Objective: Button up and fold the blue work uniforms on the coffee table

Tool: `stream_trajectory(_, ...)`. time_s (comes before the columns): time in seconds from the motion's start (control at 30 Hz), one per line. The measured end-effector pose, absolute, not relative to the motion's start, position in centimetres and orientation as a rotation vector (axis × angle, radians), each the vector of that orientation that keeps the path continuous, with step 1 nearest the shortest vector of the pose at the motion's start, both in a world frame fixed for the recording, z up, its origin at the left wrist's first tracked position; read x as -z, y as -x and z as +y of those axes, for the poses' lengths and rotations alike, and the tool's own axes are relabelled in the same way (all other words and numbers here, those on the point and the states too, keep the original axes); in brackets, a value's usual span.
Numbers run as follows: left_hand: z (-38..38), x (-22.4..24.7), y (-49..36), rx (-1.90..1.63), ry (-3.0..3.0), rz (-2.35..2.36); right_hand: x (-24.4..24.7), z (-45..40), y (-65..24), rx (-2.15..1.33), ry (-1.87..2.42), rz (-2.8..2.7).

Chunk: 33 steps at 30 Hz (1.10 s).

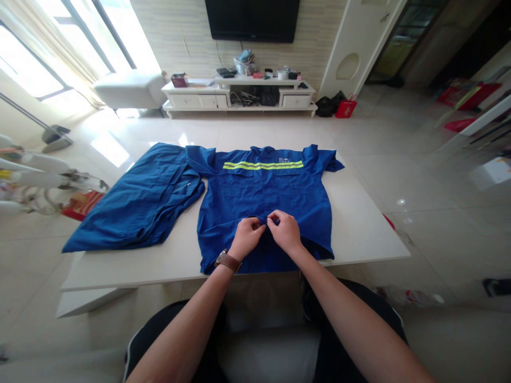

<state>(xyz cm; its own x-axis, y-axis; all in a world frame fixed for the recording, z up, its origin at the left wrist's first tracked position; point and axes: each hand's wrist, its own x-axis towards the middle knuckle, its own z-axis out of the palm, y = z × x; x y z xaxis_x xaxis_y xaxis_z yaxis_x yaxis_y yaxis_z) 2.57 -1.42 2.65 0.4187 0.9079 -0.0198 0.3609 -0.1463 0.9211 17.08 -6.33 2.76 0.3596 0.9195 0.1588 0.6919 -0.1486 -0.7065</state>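
Observation:
A blue short-sleeved work shirt (235,202) lies front up on the white table (359,223), its collar away from me. A yellow-green reflective stripe (263,166) crosses its chest. My left hand (247,236), with a brown-strapped watch (228,260) on the wrist, pinches the shirt's front near the lower middle. Close beside it, my right hand (284,231) pinches the same front, fingertips almost touching the left ones. The cloth between the hands is slightly raised. Any button there is too small to make out.
A folded blue garment (139,197) lies at the table's left, overhanging its near left corner. Beyond the table stand a white TV cabinet (199,101) and a grey-white bench (130,89). A red bag (345,108) sits on the floor beside the cabinet.

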Motion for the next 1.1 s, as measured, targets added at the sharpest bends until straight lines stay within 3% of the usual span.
stream_trajectory(1.1, -1.3, -1.4, -2.5, -0.700, -1.608, 1.023, -2.5, -6.3, -17.0, -0.467, 1.771, -1.465)
